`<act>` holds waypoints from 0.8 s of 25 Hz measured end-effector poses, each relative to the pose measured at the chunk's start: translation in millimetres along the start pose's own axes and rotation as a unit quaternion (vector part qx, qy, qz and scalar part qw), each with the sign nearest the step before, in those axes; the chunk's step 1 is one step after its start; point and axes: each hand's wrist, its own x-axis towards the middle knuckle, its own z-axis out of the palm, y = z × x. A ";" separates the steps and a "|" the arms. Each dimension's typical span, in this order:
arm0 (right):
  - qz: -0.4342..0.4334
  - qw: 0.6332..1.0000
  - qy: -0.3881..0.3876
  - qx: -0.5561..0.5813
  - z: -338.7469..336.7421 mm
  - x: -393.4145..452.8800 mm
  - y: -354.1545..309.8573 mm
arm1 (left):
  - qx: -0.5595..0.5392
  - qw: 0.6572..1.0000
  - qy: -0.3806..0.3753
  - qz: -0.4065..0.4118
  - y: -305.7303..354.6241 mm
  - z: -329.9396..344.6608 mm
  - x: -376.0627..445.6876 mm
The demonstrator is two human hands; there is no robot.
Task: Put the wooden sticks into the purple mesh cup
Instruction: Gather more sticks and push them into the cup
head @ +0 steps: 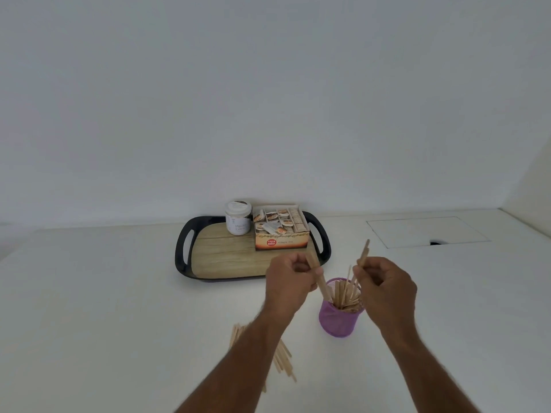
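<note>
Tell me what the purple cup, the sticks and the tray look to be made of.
Purple mesh cup: fine mesh, likely metal wire, matte purple; sticks show through its wall.
Wooden sticks: pale, unfinished wood, flat and thin.
Tray: glossy black rim with handle cutouts, probably plastic; the floor shows wood grain, possibly a printed laminate.

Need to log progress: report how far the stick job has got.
Done: many sticks already stand in the purple mesh cup. In hand: the left hand and right hand each hold a stick over the cup. Left: a loose pile of sticks lies on the table.
</note>
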 end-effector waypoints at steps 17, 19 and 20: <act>-0.033 0.988 0.010 -0.153 -4.2 6.5 42.8 | 0.019 0.996 0.028 0.080 -17.0 5.4 8.4; -0.053 0.984 0.022 -0.167 -4.9 7.1 45.6 | 0.015 0.994 0.065 0.085 -19.4 -11.5 12.2; -0.056 0.985 0.023 -0.163 -5.4 7.5 48.1 | 0.031 0.993 0.078 0.088 -22.5 -22.3 13.9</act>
